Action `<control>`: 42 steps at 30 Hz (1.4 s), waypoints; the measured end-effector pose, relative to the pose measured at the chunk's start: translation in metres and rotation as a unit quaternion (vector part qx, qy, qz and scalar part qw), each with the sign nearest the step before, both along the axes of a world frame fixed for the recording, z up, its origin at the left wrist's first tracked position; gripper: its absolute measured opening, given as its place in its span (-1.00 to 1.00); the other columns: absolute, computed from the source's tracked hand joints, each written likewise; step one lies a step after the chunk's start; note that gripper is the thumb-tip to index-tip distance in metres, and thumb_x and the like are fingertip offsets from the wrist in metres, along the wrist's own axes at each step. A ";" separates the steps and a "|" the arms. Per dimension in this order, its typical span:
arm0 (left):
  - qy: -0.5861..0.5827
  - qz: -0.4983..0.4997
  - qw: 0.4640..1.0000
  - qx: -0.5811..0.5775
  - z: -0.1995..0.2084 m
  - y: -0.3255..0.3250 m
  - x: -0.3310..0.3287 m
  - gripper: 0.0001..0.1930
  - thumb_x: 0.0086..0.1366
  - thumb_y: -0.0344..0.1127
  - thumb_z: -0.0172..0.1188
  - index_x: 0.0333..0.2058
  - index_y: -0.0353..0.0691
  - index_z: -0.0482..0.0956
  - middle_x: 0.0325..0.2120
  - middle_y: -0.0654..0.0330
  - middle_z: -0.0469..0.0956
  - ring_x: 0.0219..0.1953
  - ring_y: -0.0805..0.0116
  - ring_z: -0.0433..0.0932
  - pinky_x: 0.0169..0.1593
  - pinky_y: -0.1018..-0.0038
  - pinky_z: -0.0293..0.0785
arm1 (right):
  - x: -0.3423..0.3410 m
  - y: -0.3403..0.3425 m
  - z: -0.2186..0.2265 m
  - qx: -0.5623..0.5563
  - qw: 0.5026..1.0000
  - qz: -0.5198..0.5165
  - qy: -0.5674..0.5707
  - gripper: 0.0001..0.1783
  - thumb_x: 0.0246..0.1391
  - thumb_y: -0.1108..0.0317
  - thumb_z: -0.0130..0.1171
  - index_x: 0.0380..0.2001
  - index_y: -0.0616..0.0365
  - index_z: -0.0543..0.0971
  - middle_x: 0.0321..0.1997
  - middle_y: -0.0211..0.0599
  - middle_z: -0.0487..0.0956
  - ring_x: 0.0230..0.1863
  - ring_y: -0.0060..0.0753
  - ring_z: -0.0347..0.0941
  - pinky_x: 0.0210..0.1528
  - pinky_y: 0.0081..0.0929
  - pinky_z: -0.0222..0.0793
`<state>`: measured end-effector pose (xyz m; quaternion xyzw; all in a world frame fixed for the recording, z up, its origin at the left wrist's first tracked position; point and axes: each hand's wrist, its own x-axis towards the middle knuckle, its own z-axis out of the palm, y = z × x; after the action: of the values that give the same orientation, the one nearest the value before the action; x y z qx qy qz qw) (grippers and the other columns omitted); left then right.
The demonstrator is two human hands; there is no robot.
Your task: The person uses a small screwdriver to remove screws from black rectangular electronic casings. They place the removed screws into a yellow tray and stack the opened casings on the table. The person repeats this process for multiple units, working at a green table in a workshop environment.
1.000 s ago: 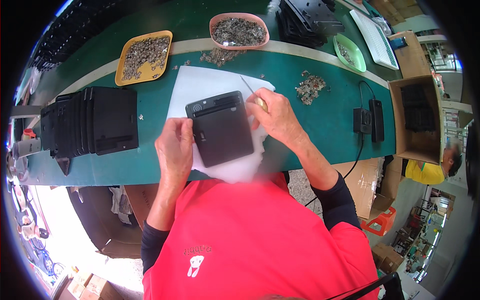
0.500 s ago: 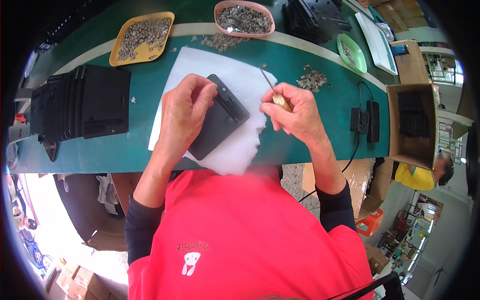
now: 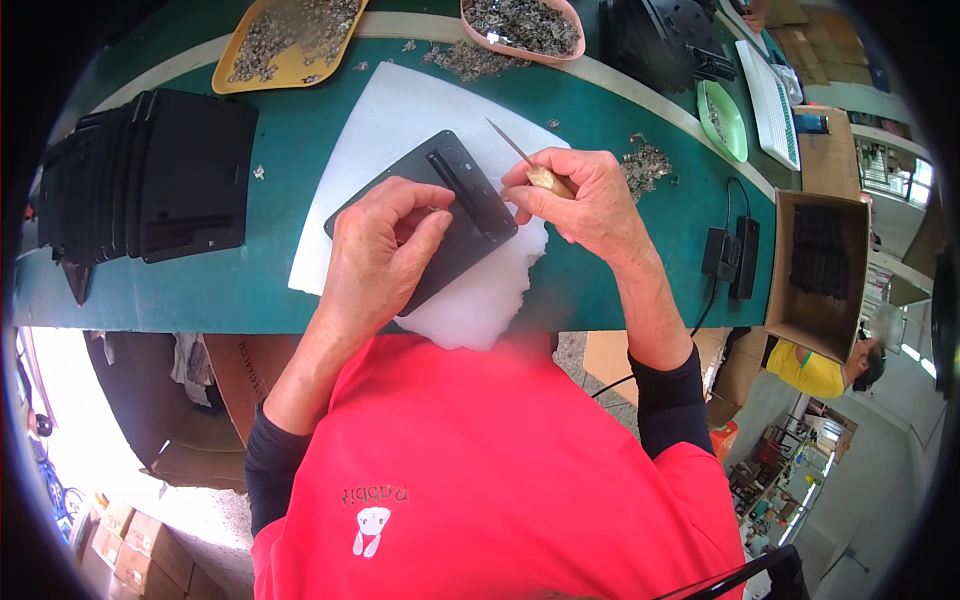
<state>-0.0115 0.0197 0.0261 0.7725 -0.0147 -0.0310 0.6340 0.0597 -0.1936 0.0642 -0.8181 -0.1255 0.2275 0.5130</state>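
Observation:
A flat black panel (image 3: 455, 262) with a slotted strip along one edge lies at a slant on a white foam sheet (image 3: 420, 105). Over the panel hovers my left hand (image 3: 385, 240), thumb and fingers pinched together; a tiny bit shows at the fingertips, too small to name. My right hand (image 3: 590, 205) is closed round the pale wooden handle of an awl (image 3: 541, 176), its thin metal shaft pointing up and left above the foam. Its fingertips are close to the panel's right corner, and a small shiny bit seems to sit between them.
Black panels (image 3: 190, 175) stand stacked at left. Small metal parts fill a yellow tray (image 3: 225, 70), a pink tray (image 3: 572, 22) and a green tray (image 3: 735, 140); loose piles (image 3: 645, 168) lie nearby. A power adapter (image 3: 720, 252), a keyboard (image 3: 768, 105) and a cardboard box (image 3: 815, 318) are at right.
The view has shifted a little. The panel shows more of its far side, and my left hand now sits lower over it. The right hand, with the awl, has come nearer to the panel.

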 end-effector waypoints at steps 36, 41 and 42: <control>-0.081 0.030 0.992 0.087 -0.012 -0.010 0.005 -0.89 0.12 -0.53 0.22 -0.33 -0.33 0.58 -0.49 0.09 0.52 -0.47 0.18 0.54 -0.37 0.39 0.47 | 0.014 -0.001 -0.013 -0.081 0.994 0.012 0.065 -0.85 -0.01 0.38 0.28 -0.38 0.21 0.61 -0.58 -0.45 0.57 -0.64 -0.77 0.31 -0.61 -0.71 0.20; -0.096 0.041 0.991 0.089 -0.017 -0.011 0.003 -0.87 0.15 -0.53 0.24 -0.28 -0.30 0.58 -0.50 0.20 0.48 -0.53 0.45 0.49 -0.44 0.56 0.42 | 0.014 -0.002 -0.008 -0.075 0.997 0.025 -0.001 -0.81 -0.08 0.41 0.31 -0.35 0.24 0.62 -0.49 -0.34 0.59 -0.43 -0.55 0.50 -0.32 -0.54 0.43; -0.092 0.043 0.991 0.089 -0.015 -0.011 0.004 -0.88 0.14 -0.53 0.23 -0.30 -0.31 0.58 -0.49 0.16 0.50 -0.51 0.36 0.51 -0.41 0.50 0.44 | 0.015 -0.001 -0.011 -0.063 0.995 0.043 -0.056 -0.83 -0.07 0.45 0.31 -0.35 0.25 0.61 -0.46 -0.37 0.59 -0.43 -0.60 0.47 -0.35 -0.58 0.40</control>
<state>-0.0072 0.0089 0.0114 0.8253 -0.0370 0.0658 0.5596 0.0747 -0.1947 0.0529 -0.8543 -0.1743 0.2105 0.4421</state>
